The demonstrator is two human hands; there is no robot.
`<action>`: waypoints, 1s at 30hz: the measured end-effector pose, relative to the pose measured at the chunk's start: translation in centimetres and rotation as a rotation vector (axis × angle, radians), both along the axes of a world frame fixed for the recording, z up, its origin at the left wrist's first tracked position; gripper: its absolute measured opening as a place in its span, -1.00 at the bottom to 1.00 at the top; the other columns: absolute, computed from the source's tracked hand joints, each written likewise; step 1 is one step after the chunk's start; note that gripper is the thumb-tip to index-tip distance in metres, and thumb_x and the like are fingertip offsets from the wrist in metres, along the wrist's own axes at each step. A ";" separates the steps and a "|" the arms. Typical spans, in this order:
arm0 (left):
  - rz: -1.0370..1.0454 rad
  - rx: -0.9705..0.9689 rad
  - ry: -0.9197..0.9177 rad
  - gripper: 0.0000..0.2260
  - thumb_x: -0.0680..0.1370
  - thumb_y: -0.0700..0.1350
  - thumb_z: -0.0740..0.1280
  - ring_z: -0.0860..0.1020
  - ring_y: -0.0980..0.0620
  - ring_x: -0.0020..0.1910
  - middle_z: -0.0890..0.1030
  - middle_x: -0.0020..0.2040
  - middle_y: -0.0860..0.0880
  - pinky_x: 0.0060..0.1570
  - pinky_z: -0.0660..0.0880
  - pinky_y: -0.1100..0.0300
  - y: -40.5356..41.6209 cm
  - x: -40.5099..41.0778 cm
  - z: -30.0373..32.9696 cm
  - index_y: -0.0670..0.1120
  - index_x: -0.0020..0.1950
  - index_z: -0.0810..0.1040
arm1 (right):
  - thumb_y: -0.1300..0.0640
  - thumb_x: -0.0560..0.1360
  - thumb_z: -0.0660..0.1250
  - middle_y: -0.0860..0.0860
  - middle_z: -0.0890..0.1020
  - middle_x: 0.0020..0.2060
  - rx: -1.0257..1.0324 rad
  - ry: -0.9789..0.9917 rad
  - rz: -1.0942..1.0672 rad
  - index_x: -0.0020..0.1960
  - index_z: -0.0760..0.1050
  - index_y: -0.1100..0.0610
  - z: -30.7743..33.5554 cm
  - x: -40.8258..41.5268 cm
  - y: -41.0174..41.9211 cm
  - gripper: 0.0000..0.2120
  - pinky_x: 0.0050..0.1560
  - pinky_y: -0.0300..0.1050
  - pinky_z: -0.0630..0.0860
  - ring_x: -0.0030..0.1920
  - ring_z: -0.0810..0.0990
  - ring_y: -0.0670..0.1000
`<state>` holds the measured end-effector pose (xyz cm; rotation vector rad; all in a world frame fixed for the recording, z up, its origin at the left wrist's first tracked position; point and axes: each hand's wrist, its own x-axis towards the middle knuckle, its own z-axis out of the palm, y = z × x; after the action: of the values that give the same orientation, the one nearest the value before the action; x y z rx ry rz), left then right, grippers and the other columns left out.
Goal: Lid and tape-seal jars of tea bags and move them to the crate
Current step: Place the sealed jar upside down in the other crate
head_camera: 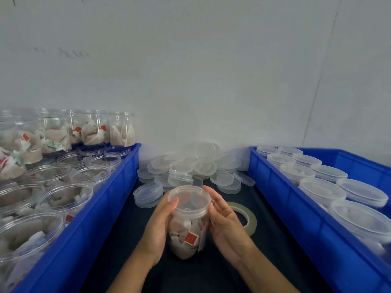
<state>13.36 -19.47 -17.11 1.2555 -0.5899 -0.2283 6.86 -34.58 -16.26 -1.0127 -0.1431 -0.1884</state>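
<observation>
My left hand [157, 224] grips the tea-bag jar [186, 225] on the dark mat between the crates, my right hand [222, 220] lies open-fingered against its lid [189, 198], so taping from the roll [243, 216] at right seems next.

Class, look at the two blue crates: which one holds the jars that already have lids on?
The blue crate on the right: its jars wear clear lids. The left crate holds open-mouthed jars showing tea bags.
</observation>
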 end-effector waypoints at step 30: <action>0.274 0.549 -0.209 -0.42 0.39 -0.09 0.54 0.54 0.04 0.20 0.57 0.21 0.00 0.24 0.49 -0.06 -0.9 -3.1 2.0 0.00 0.36 0.41 | 0.34 0.24 0.60 -0.02 0.40 0.33 -0.600 0.065 -0.384 0.52 0.04 -0.05 2.0 -1.3 4.1 0.07 0.33 -0.17 0.42 0.34 0.40 -0.05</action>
<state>10.25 -20.35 -15.09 1.8916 -0.5425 -0.0249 5.55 -30.53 -14.23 -1.6405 0.0636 -0.4804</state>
